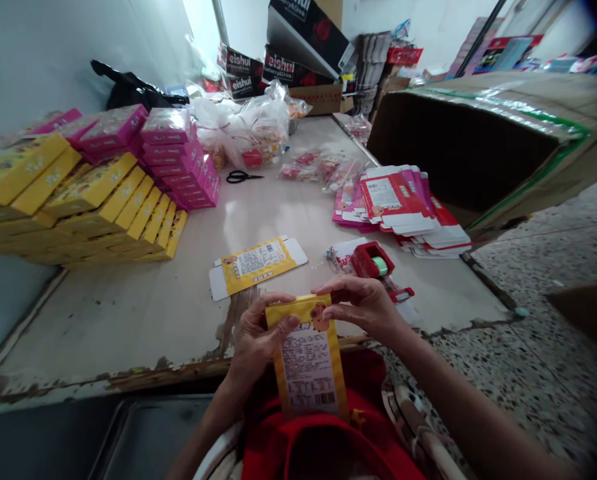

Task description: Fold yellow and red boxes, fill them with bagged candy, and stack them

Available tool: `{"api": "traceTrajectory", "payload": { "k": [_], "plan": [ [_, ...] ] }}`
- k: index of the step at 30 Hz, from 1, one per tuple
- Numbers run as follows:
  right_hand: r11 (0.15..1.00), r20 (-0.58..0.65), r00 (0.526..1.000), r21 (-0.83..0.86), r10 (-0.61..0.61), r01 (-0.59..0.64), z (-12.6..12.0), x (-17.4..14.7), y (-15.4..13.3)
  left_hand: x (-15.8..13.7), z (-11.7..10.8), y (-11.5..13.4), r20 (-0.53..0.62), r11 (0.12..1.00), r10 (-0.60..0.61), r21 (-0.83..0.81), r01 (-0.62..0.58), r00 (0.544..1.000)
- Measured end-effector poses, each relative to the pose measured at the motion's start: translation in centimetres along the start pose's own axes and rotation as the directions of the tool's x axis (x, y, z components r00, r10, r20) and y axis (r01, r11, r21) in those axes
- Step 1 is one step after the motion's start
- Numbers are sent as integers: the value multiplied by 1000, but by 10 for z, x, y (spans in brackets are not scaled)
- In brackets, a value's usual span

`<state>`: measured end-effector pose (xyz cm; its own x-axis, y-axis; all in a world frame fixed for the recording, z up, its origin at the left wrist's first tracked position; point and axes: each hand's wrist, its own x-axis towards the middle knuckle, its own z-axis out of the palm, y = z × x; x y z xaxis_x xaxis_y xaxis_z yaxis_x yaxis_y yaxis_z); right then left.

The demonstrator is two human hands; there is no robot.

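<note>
A yellow carton (308, 367) with a printed white panel is held upright at the table's front edge, its lower end against a red apron (373, 380). My left hand (263, 333) grips its upper left side, thumb on the printed face. At the upper right corner, my right hand (361, 303) pinches the carton's top edge between thumb and fingers. Just beyond my hands lies a flattened yellow carton (258, 263) with white end flaps spread out. A red tape dispenser (373, 260) with pale green tape stands beyond my right hand.
Yellow boxes (103, 200) and pink boxes (183, 160) are stacked at the left. Black scissors (243, 177) lie mid-table, near clear bags (251, 127). Flattened red and pink cartons (398, 200) are piled right, beside a big open cardboard box (478, 133).
</note>
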<state>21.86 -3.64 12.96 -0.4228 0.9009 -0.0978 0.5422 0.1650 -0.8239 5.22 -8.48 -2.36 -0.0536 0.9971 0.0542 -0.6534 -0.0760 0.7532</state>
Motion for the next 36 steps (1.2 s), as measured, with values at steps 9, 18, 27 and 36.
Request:
{"api": "traceTrajectory", "payload": {
  "k": [9,18,27,36],
  "plan": [
    [992,-40,999,-126,-16,10,21,-20,1,3,-16,-7,122,993,32,111,-46,992],
    [824,-525,844,-428,106,-370,-97,-48,-36,15,2,5,137,979,-157,149,137,978],
    [830,-508,803,-267,310,-490,-97,-38,-16,19,21,14,189,983,-145,138,120,971],
    [889,-616,663,145,425,-435,-69,-92,-16,22,42,25,235,973,-201,156,167,951]
  ]
}}
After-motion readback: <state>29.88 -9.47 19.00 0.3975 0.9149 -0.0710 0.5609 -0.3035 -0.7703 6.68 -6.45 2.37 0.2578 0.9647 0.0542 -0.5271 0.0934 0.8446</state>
